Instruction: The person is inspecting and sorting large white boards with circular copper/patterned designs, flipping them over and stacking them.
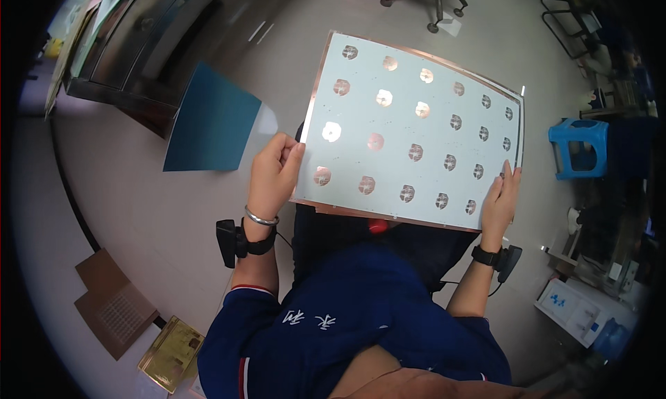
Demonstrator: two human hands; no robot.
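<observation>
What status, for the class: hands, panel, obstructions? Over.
Left hand gripping white panel at left edge; right hand against right edge. Panel's patterned face up. No obstruction visible above it.

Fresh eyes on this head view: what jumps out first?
The large pale panel with rows of round coppery marks, upper centre, its left edge gripped by the left hand and the right hand on its right edge. Next, the dark teal sheet to its left, then the bright blue stool at far right.
</observation>
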